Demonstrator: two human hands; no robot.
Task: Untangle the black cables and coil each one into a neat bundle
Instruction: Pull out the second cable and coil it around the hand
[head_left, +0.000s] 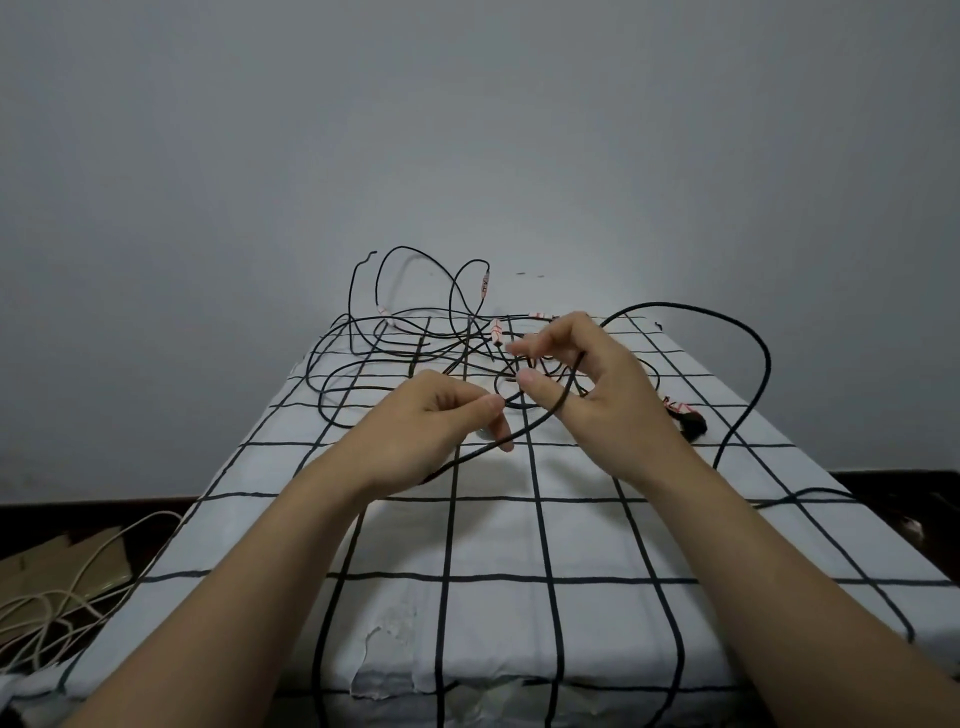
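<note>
- A table under a white cloth with a black grid fills the lower centre of the frame.
- A tangle of thin black cables lies at mid-frame, some loops standing up against the grey wall.
- A thicker black cable arcs across the right side.
- The right hand, centre right, is half open, the thick cable hooked over its thumb.
- The left hand, centre, pinches a cable between thumb and forefinger.
- Pale cords lie at lower left.

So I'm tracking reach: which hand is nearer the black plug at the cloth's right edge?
Right. The right hand is just left of the black plug; the left hand is farther left.
</note>
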